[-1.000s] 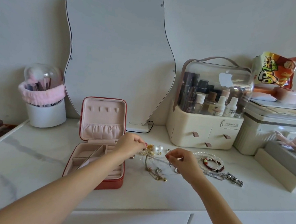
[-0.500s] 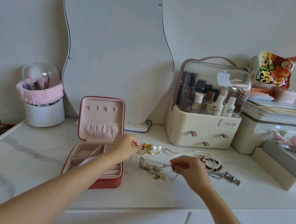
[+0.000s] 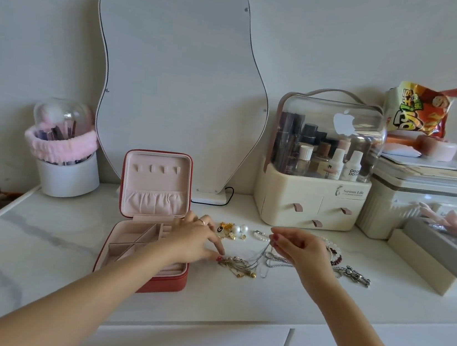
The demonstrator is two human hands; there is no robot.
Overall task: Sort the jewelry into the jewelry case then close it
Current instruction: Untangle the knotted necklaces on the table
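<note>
Right hand pinches silver chain; left hand fingers press tangled necklaces beside open case.

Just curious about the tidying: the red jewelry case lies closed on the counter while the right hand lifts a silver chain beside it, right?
Not quite. The head view shows the jewelry case open, lid upright, its compartments showing. The rest stands: the right hand pinches a silver chain beside it.
</note>
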